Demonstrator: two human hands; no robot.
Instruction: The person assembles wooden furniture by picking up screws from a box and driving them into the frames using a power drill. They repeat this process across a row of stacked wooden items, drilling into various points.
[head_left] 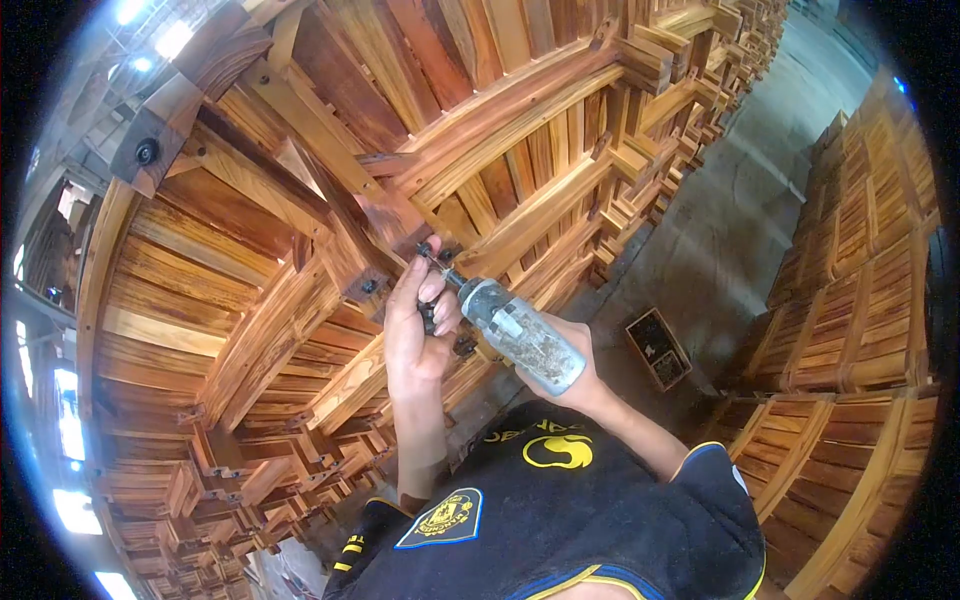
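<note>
My right hand [570,350] is behind and under a power screwdriver [522,338] with a scuffed, pale grey cylindrical body and a dark nose. Its grip is hidden by the body, and the thin bit points up and left. My left hand [408,320] is closed at the bit's tip, thumb and fingertips pinching a small black foot glide [424,249]. More dark pieces [428,318] show between its curled fingers. Right beside the fingertips are the leg ends of upturned wooden furniture; one leg end carries a round black foot [369,286].
Slatted wooden furniture [440,60] lies upturned in long rows ahead and to my left. Stacked slatted panels [850,280] line the right side. A wooden box [657,348] with dark contents sits on the concrete floor [730,190]. Another leg end has a black foot [147,151].
</note>
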